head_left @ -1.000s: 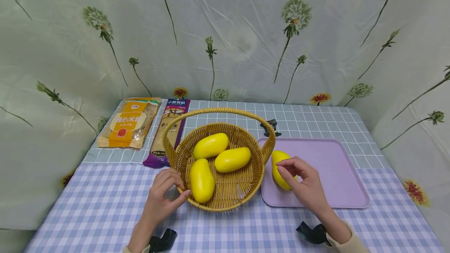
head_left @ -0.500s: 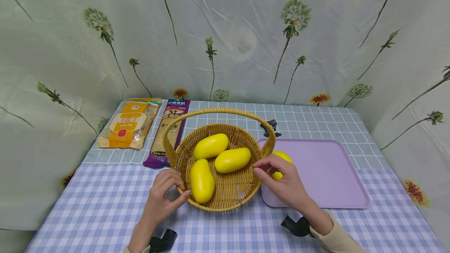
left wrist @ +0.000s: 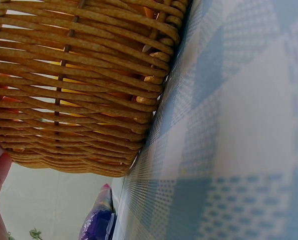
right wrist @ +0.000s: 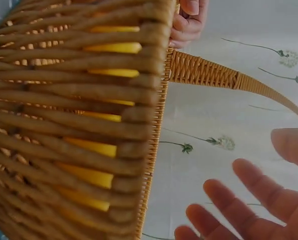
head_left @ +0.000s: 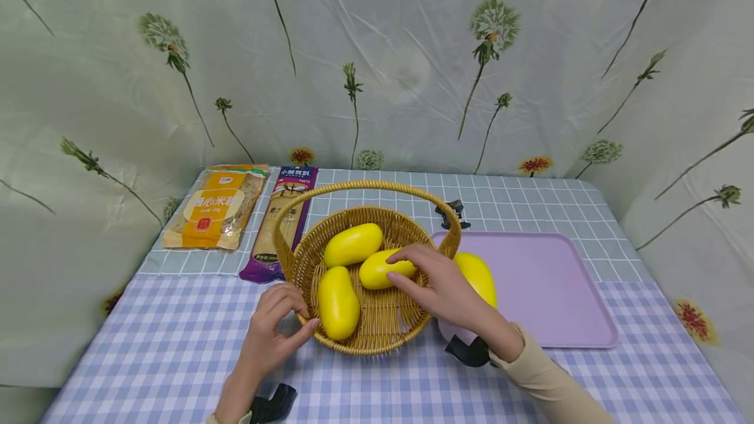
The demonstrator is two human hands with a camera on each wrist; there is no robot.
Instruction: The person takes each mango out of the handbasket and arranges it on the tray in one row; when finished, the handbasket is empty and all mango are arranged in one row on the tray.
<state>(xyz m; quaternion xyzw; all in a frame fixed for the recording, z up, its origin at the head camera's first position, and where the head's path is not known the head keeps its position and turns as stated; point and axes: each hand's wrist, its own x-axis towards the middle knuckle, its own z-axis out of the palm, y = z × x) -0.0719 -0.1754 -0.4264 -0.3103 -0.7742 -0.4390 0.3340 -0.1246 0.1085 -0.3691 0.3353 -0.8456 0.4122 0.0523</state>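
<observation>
A woven basket (head_left: 381, 339) with an arched handle (head_left: 365, 186) holds three yellow mangoes: one at the back (head_left: 353, 245), one near the front left (head_left: 338, 306), one on the right (head_left: 372, 272). My left hand (head_left: 272, 327) grips the basket's left rim between fingers and thumb. Over the right side of the basket is my right hand (head_left: 450, 290), its fingers apart and bent a little, overlapping the right mango in the head view. The right wrist view shows those fingers (right wrist: 261, 190) spread above the rim, holding nothing. Another mango (head_left: 480, 277) lies on the purple tray, partly behind the right hand.
The purple tray (head_left: 548, 293) lies right of the basket. Behind it is a small black clip-like object (head_left: 453, 214). A bag of rice noodles (head_left: 215, 208) and a purple pasta pack (head_left: 283, 221) lie at the back left. A flowered curtain (head_left: 406, 103) hangs behind the table.
My right hand has moved left, from over the mango on the tray, across the basket's rim to above the right mango inside. The left hand and the basket have stayed put.
</observation>
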